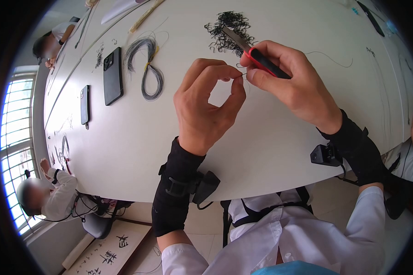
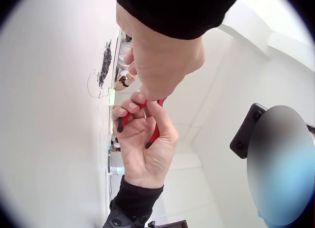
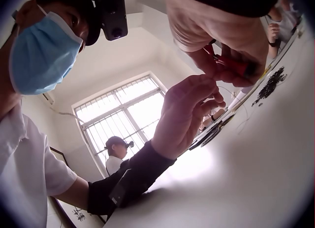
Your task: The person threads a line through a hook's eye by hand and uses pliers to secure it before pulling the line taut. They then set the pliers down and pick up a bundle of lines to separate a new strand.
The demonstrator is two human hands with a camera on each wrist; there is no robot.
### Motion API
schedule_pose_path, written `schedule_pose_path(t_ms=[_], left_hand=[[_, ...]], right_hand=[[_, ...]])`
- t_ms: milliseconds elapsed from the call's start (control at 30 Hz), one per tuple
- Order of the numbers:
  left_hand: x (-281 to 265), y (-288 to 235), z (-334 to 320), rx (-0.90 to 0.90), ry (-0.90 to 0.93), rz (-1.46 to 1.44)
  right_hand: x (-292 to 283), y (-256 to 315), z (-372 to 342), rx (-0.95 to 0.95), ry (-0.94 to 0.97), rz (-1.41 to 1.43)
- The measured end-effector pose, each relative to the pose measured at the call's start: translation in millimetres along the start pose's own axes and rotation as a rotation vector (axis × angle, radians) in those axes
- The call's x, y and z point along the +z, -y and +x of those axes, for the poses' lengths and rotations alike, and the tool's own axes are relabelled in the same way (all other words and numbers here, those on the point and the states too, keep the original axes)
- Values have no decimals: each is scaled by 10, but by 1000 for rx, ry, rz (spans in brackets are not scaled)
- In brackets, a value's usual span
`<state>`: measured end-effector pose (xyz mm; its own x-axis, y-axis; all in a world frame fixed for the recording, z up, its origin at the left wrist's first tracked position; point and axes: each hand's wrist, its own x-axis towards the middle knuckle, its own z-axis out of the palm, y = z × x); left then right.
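Over the white table, my two hands meet at the fingertips. The thumb and forefinger of my left hand pinch a thin dark strand, which runs across to the right fingertips. Whether a hook sits at its end, I cannot tell. In my right hand lies a pair of pliers with red and black handles, their metal nose pointing up and left. Both handles show against the palm in the left wrist view. Just beyond the hands is a pile of small black hooks.
A tied coil of grey line lies left of the hands, beside a large dark phone and a smaller phone. A loose strand curls to the right. Other people sit around the table.
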<state>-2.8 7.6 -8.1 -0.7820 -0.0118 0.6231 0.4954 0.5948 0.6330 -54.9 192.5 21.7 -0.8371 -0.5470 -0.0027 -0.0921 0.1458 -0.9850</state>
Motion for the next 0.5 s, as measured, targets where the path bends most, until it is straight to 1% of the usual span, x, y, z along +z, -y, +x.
schedule_pose_path(t_ms=[200, 367, 500], left_hand=[[11, -4, 7, -20, -5, -20], [-1, 9, 5, 14, 2, -4], [-9, 4, -3, -2, 20, -4]], right_hand=[[-24, 39, 1, 47, 17, -12], [-23, 0, 9, 28, 10, -23], [-19, -21, 11, 28, 17, 3]])
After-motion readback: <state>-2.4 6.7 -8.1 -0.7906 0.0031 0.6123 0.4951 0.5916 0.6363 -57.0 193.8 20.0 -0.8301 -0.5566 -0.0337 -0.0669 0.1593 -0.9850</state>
